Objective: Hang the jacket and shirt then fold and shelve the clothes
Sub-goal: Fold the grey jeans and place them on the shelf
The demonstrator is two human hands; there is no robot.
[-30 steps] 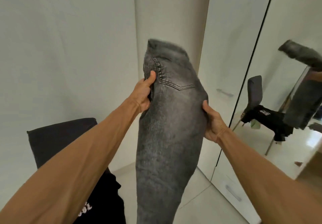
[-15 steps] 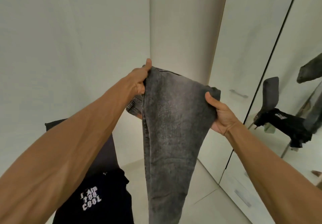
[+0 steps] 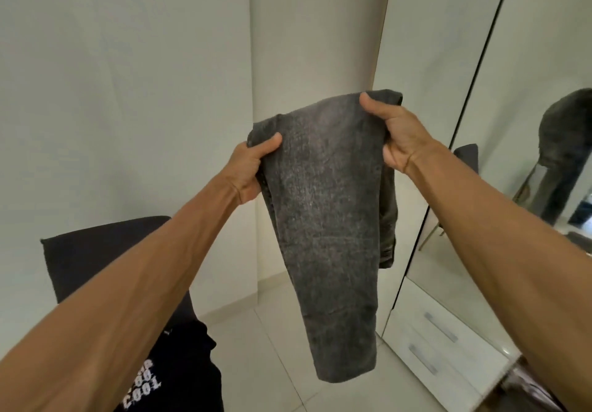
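A pair of grey washed jeans (image 3: 326, 219) hangs in the air in front of me, doubled over at the top so the legs drop toward the floor. My left hand (image 3: 253, 168) grips the folded top edge on its left side. My right hand (image 3: 395, 137) grips the top right corner, held a little higher. A black T-shirt with white lettering (image 3: 166, 376) lies on a dark chair (image 3: 96, 251) at the lower left.
A white wardrobe (image 3: 423, 75) with a mirrored door (image 3: 528, 155) stands on the right, with two drawers (image 3: 439, 341) at its base. White walls meet in a corner behind the jeans. Pale floor tiles (image 3: 266, 347) lie below.
The waist part of the jeans has dropped over behind, so the fold is now on top. Both hands shifted right, the left one lower, the right one higher.
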